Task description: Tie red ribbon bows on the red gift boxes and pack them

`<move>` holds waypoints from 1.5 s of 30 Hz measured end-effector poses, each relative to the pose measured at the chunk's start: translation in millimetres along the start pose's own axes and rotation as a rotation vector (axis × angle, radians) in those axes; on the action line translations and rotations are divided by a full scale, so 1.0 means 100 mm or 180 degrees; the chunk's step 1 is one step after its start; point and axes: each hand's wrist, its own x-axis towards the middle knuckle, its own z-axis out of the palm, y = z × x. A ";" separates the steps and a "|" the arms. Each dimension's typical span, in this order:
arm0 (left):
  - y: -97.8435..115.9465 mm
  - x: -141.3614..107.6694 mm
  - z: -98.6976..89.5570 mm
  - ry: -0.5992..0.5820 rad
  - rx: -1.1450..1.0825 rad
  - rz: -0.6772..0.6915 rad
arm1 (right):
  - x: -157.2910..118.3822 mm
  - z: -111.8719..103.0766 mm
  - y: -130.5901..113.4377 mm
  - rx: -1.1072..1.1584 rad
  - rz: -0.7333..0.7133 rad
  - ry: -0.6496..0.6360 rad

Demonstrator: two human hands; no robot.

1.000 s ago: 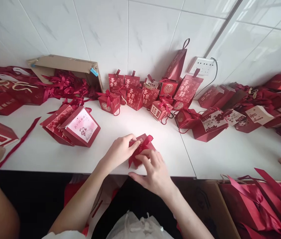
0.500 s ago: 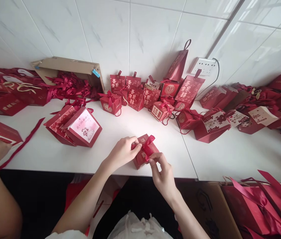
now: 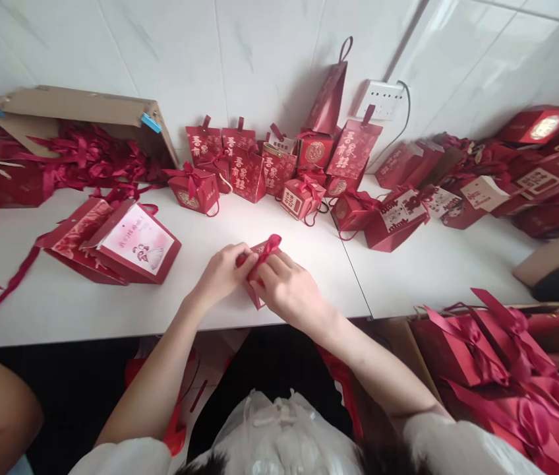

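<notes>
A small red gift box (image 3: 256,298) sits near the table's front edge, between my two hands and partly covered by them. On its top is a shiny red ribbon bow (image 3: 272,244). My left hand (image 3: 226,269) is closed, with thumb and fingers pinching the ribbon at the box's left side. From the right, my right hand (image 3: 287,284) reaches over the box, its fingers bent and closed on the ribbon; the fingertips are partly hidden. Two larger red boxes, one with a pink picture panel (image 3: 138,245), lean together to the left.
Finished-looking small red boxes (image 3: 247,173) line the wall. A cardboard box (image 3: 96,105) of red ribbons is back left. More boxes crowd the right, below a power strip (image 3: 381,99). A carton of bowed boxes (image 3: 477,343) stands front right. Other people's arms show at both sides.
My right hand has moved over the top of the box and its fingers have come closer to my left hand. The camera view has shifted; the neighbour's hand at left is out of view.
</notes>
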 end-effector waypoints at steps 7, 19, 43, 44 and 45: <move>-0.02 0.03 -0.07 -0.0207 0.0223 -0.0045 | 0.19 -0.12 -0.11 -0.0579 -0.0623 -0.0378; 0.11 0.00 -0.14 -0.0610 0.0349 -0.0261 | 0.06 -0.09 -0.22 -0.0559 -0.1186 -0.0911; 0.09 0.02 -0.13 -0.0589 0.0524 -0.0069 | 0.20 -0.04 -0.76 -0.1574 -0.1396 -0.1897; 0.09 0.03 -0.12 -0.0581 0.0512 -0.0071 | 0.20 -0.04 -0.76 -0.1557 -0.1389 -0.1882; 0.10 0.03 -0.12 -0.0582 0.0505 -0.0084 | 0.20 -0.03 -0.77 -0.1588 -0.1345 -0.1895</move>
